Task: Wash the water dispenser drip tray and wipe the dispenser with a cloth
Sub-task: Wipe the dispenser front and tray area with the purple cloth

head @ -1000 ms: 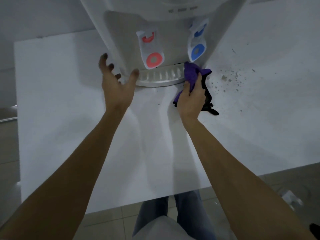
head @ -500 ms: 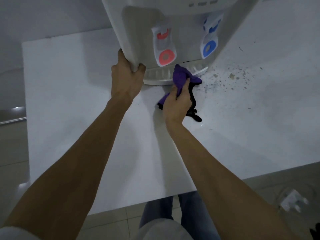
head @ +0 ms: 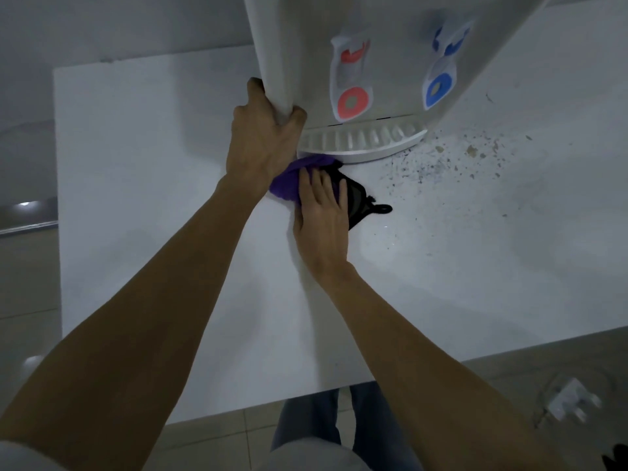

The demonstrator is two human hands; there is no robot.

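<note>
Purple cloth [head: 299, 180] sits on the bench [head: 142, 212] under your flat right hand [head: 321, 219]; push it beneath the tray [head: 360, 142] (still fitted), while your left hand [head: 263, 137], fingers clenched on the dispenser [head: 306, 45] corner, holds the tilt steady.

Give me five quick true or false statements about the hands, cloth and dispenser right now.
1. The left hand grips the dispenser corner. True.
2. The right hand lies flat on the cloth. True.
3. The cloth is yellow. False: it is purple and black.
4. The drip tray lies out on the counter. False: it sits in the dispenser.
5. Specks dirty the counter right of the tray. True.
</note>
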